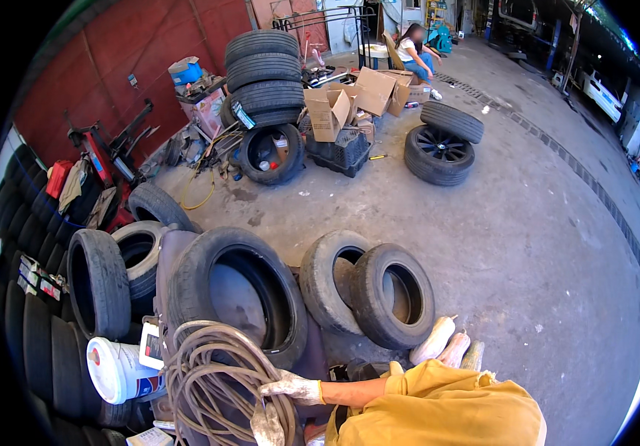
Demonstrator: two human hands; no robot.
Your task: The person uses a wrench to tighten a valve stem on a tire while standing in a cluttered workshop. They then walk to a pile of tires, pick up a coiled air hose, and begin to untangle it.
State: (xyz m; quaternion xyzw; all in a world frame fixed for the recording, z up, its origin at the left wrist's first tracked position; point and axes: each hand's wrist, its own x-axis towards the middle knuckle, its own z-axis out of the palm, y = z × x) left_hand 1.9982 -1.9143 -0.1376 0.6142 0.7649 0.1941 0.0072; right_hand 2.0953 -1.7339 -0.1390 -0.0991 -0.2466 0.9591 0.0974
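Observation:
A loose coil of brown hose [212, 364] hangs in front of a large tyre [290, 297], which stands upright. My right hand [290, 387], in a whitish work glove, is closed round strands at the coil's right side. Lower down, my left hand [266, 426] in a soiled glove grips the same coil; its fingers show only in part. Left of the coil is a tilted white bucket [108, 372], with a smaller white container [150, 346] beside it. A yellow sleeve [439, 405] covers my upper right arm.
Two tyres [393, 296] lean together on the right, near several pale gourds [437, 340]. More tyres [98, 282] stand left, with tyre racks [37, 334] behind. Farther off are a tyre stack [264, 74], cardboard boxes [327, 111], a wheel [439, 156] and a seated person [415, 53].

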